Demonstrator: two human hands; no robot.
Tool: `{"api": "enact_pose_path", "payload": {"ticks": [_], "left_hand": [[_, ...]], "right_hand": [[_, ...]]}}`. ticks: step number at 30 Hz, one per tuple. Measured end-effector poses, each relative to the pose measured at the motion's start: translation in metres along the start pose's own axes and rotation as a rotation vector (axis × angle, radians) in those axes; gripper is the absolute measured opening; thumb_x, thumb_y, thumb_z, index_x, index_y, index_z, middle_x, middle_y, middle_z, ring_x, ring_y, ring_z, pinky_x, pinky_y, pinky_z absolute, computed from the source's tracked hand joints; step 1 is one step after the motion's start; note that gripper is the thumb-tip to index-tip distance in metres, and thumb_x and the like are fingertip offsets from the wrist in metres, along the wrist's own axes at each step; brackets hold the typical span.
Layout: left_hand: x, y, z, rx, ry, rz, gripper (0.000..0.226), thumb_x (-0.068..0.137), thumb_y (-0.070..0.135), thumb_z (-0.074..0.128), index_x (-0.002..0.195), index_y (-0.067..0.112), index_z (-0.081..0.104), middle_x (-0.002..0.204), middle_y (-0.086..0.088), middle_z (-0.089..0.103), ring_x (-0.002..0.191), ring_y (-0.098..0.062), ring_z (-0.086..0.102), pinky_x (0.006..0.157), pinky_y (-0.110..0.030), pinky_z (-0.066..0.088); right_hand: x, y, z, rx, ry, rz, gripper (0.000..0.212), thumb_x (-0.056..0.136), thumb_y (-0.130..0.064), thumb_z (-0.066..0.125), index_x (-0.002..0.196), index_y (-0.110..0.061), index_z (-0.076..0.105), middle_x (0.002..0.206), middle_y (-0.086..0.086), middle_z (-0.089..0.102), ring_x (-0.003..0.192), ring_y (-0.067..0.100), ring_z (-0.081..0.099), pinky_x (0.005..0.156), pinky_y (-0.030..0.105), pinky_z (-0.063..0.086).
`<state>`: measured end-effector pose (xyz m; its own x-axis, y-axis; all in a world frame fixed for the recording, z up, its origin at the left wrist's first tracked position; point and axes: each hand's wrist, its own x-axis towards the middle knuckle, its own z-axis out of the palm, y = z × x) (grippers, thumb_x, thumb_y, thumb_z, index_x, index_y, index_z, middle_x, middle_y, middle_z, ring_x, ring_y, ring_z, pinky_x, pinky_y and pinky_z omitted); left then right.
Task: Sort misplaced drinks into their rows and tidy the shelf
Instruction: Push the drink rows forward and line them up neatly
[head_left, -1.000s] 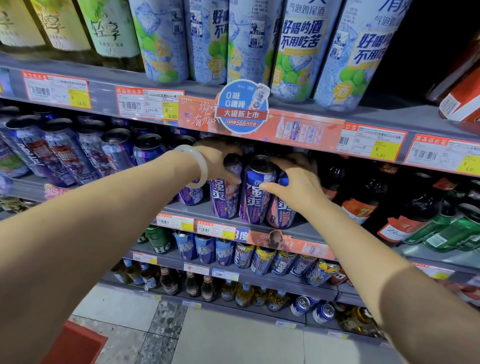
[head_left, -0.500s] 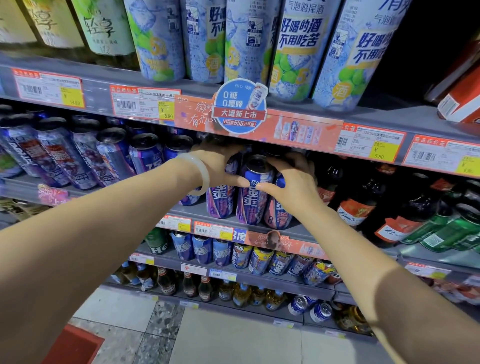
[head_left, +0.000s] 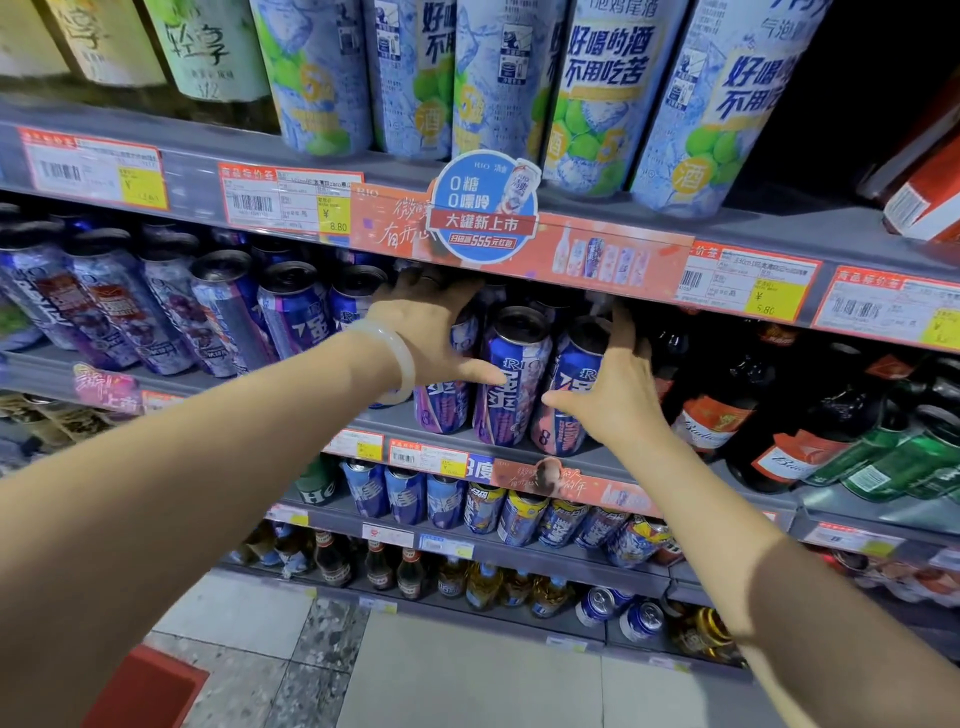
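Both hands had stayed on the three purple cans below the round blue promo sign, much as half a second before. Left hand (head_left: 434, 332), fingers spread, wrapped the left purple can (head_left: 445, 395), its thumb reaching onto the middle purple can (head_left: 511, 384). Right hand (head_left: 615, 384) cupped the right purple can (head_left: 569, 400), its fingers now lifted higher over the top. All three cans stood upright and touching on the shelf (head_left: 597, 460), left of the brown bottles (head_left: 711, 410).
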<state>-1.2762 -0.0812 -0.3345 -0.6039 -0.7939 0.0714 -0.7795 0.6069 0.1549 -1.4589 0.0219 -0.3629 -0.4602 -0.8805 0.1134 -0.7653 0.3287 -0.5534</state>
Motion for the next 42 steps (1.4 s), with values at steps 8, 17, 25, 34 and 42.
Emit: {"api": "enact_pose_path", "payload": {"ticks": [8,17,25,34,42], "left_hand": [[0.004,0.027,0.021,0.102,0.136,-0.074,0.090,0.057,0.076,0.059,0.133,0.038,0.030,0.139,-0.006,0.037,0.128,-0.033,0.028,0.099,-0.051,0.029],[0.006,0.026,0.021,0.164,0.108,-0.086,0.091,0.062,0.072,0.059,0.138,0.036,0.024,0.142,-0.008,0.033,0.129,-0.035,0.026,0.100,-0.052,0.030],[-0.015,0.006,0.017,0.075,0.254,-0.025,0.100,0.058,0.068,0.066,0.140,0.027,0.026,0.136,-0.013,0.041,0.124,-0.034,0.033,0.106,-0.047,0.021],[-0.020,-0.081,-0.014,0.091,0.039,-0.150,0.094,0.065,0.051,0.074,0.139,0.013,0.031,0.140,-0.017,0.040,0.125,-0.035,0.039,0.101,-0.044,0.037],[0.000,-0.079,-0.020,0.111,0.049,-0.135,0.054,0.075,0.045,0.064,0.118,0.017,0.048,0.112,-0.014,0.062,0.101,-0.034,0.057,0.086,-0.039,0.047]], "right_hand": [[0.004,0.000,0.005,0.042,0.068,0.027,0.089,0.058,-0.028,0.085,0.127,-0.003,0.034,0.117,0.023,0.053,0.111,0.039,0.049,0.087,0.043,0.045],[0.005,-0.001,0.003,0.066,-0.018,0.068,0.067,0.059,-0.033,0.084,0.107,0.001,0.052,0.099,0.018,0.063,0.094,0.033,0.059,0.079,0.043,0.051],[-0.011,-0.009,0.006,-0.033,0.155,-0.176,0.097,0.065,-0.039,0.078,0.142,-0.018,0.022,0.139,0.019,0.033,0.130,0.035,0.026,0.108,0.043,0.024],[-0.009,-0.043,0.007,-0.119,0.059,-0.302,0.070,0.073,-0.037,0.073,0.132,-0.014,0.043,0.130,0.018,0.046,0.124,0.034,0.035,0.107,0.046,0.024],[0.001,-0.047,0.015,-0.167,-0.003,-0.269,0.064,0.075,-0.045,0.068,0.127,-0.015,0.048,0.117,0.016,0.057,0.113,0.036,0.045,0.096,0.044,0.034]]}}
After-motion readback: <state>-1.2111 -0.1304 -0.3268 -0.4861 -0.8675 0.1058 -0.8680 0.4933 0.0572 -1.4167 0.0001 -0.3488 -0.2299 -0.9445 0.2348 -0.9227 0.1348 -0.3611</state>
